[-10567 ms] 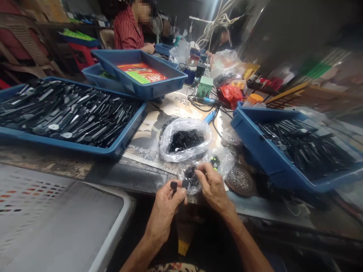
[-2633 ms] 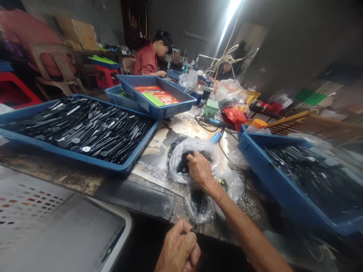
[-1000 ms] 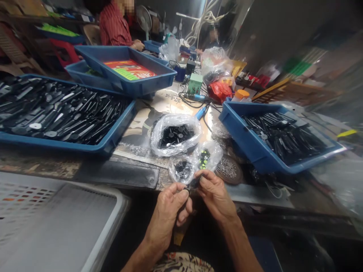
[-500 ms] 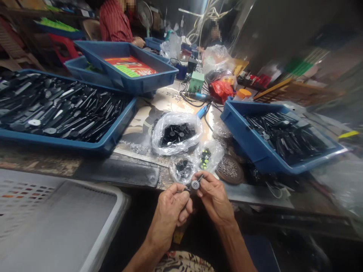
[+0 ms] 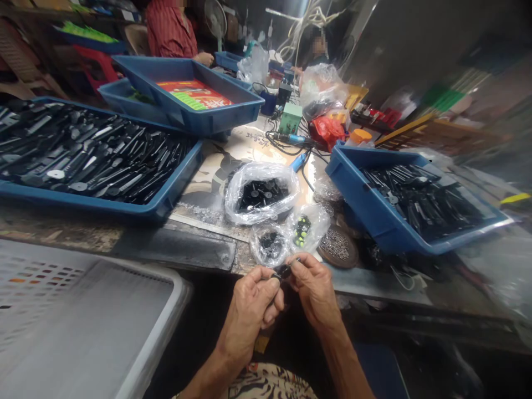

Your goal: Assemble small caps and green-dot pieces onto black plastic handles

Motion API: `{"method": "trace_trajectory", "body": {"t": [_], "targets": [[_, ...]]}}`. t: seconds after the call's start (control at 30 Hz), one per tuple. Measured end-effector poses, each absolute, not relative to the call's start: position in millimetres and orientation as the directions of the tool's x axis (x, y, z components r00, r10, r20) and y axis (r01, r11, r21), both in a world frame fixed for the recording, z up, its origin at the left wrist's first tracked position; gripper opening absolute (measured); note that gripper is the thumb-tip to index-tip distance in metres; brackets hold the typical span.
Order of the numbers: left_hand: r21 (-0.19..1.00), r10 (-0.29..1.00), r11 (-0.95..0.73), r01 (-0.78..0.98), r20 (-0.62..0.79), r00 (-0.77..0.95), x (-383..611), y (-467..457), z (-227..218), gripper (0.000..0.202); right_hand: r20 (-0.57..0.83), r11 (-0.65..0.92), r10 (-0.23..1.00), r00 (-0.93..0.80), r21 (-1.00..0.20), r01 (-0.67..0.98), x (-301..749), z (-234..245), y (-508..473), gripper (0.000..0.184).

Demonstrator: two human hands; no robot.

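Turning the small black disc [image 5: 285, 271] edge-on, I'm pinching it between my left hand [image 5: 251, 310] and right hand [image 5: 313, 291], fingers closed, with a clear plastic bag [image 5: 269, 245] of black parts at twelve o'clock.

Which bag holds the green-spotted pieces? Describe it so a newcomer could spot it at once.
On the right of the bench, find the tilted blue tray of black parts. Left of it, just above the person's right hand, lie two small clear plastic bags. The bag you want is the right one, its black pieces spotted green, unlike the plain black pieces in the other bag.
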State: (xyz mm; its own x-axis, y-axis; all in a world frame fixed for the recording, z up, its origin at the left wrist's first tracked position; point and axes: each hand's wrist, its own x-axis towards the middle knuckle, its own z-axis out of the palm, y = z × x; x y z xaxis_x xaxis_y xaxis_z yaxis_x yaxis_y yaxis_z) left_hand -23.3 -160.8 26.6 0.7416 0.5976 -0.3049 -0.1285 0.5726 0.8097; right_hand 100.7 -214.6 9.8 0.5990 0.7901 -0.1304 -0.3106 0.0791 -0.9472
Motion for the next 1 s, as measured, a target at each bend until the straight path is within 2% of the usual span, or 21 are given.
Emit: {"method": "trace_trajectory", "body": {"t": [0.17,0.4,0.63,0.73,0.83,0.93,1.0], "targets": [[0.812,0.589,0.571,-0.123,-0.3,0.75,-24.1,-161.1,25.3,0.018,-0.162,0.0,0.793,0.587,-0.964,-0.266,100.8,10.0,-216.3,0.024],[0.804,0.57,0.585,-0.109,-0.311,0.761,-23.4,-160.7,21.8,0.018,-0.127,-0.046,0.787,0.603,-0.988,-0.148,99.4,13.4,-219.2,0.027],[0.848,0.557,0.53,-0.025,-0.326,0.764,-23.8,-162.6,21.8,0.018,-0.083,-0.129,0.789,0.609,-0.991,0.032,95.1,19.5,-225.8,0.026],[0.917,0.604,0.397,0.039,-0.293,0.741,-25.0,-164.8,22.1,0.019,-0.059,-0.111,0.781,0.622,-0.993,0.045,93.6,17.0,-230.3,0.022],[0.982,0.664,0.14,0.129,-0.19,0.723,-27.3,-167.6,20.4,0.016,-0.059,-0.068,0.781,0.621,-0.998,-0.008,93.2,10.4,-236.5,0.018],[0.963,0.668,-0.139,0.232,-0.082,0.74,-28.7,-171.5,16.9,0.012,-0.061,-0.017,0.795,0.603,-0.997,-0.078,93.9,2.4,-243.4,0.015],[0.926,0.656,-0.261,0.273,-0.037,0.754,-28.3,-174.7,14.6,0.013,-0.058,0.027,0.798,0.599,-0.991,-0.133,94.2,-2.3,-247.0,0.013]]}}
